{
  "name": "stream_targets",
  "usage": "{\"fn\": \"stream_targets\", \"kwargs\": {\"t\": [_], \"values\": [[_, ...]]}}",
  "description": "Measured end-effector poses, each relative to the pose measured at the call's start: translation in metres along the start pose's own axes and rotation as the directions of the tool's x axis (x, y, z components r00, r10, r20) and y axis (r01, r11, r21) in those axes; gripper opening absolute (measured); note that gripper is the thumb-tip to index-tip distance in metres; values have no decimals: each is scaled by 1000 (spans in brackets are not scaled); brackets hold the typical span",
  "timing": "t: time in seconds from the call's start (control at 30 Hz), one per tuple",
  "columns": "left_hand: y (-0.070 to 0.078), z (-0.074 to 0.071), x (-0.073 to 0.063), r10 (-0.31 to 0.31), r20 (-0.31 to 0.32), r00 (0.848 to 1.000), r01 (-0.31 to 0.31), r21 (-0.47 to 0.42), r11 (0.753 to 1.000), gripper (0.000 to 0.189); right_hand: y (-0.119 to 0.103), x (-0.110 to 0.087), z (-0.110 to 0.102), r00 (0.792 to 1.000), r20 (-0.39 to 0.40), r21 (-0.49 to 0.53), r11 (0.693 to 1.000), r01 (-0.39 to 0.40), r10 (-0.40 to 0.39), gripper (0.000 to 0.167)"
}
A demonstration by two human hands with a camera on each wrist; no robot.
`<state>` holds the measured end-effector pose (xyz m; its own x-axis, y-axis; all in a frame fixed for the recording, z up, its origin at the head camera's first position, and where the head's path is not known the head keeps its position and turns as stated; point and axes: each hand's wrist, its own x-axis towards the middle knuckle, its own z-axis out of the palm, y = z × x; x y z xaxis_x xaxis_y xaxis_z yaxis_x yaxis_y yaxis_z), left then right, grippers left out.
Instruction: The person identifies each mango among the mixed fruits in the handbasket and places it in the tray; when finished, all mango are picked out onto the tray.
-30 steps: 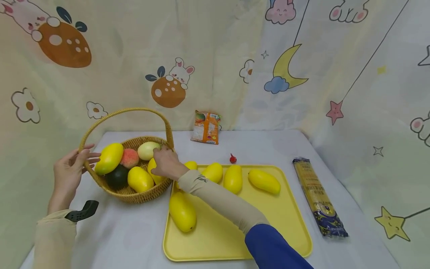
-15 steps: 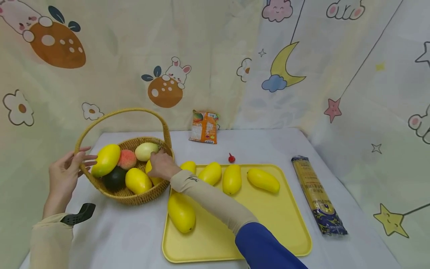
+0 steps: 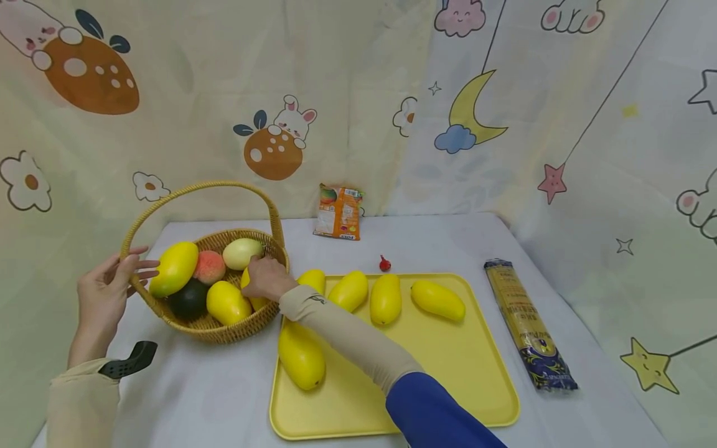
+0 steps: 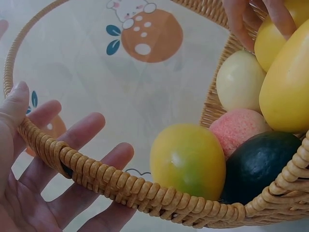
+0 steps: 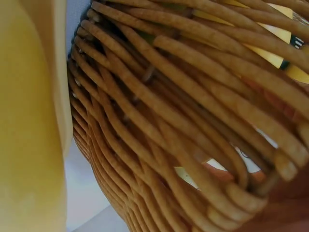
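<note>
My left hand (image 3: 103, 298) is at the left side of a wicker basket (image 3: 224, 333). In the left wrist view its spread, nearly straight fingers (image 4: 79, 133) pass behind the woven rim, thumb on the near side. My right hand (image 3: 269, 277) reaches into the basket's right side, fingers bent over a yellow mango-like fruit (image 4: 270, 46), partly hidden by the hand. Around it lie a green-tinged mango (image 3: 175, 269), a peach (image 3: 210, 267), a dark avocado-like fruit (image 3: 190, 300), a pale oval fruit (image 3: 243, 253) and another yellow fruit (image 3: 228, 303). The right wrist view mostly shows basket weave (image 5: 159, 106).
Right of the basket, a yellow tray (image 3: 403, 398) carries several yellow mangoes (image 3: 302, 358). A small red object (image 3: 384, 264) lies behind it. An orange packet (image 3: 338, 213) stands at the back; a long pasta-like package (image 3: 529, 323) lies on the right.
My right hand has sunk slightly lower in the basket, uncovering more of the pale fruit. The left hand stays at the basket's side. The head view has shifted a little.
</note>
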<state>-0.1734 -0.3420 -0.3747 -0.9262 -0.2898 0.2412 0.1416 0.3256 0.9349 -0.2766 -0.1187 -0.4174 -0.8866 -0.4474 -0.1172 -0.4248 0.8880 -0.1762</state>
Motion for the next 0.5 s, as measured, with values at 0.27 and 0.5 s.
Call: {"fn": "stream_targets", "kwargs": {"t": [0.27, 0.5], "values": [[-1, 0, -1, 12, -3, 1000, -12, 6, 1000, 40, -1, 1, 0, 999, -47, -2, 1000, -9, 9, 51], [-1, 1, 0, 25, -3, 1000, -25, -54, 998, 39, 0, -6, -14, 997, -81, 59, 998, 8, -3, 47]]}}
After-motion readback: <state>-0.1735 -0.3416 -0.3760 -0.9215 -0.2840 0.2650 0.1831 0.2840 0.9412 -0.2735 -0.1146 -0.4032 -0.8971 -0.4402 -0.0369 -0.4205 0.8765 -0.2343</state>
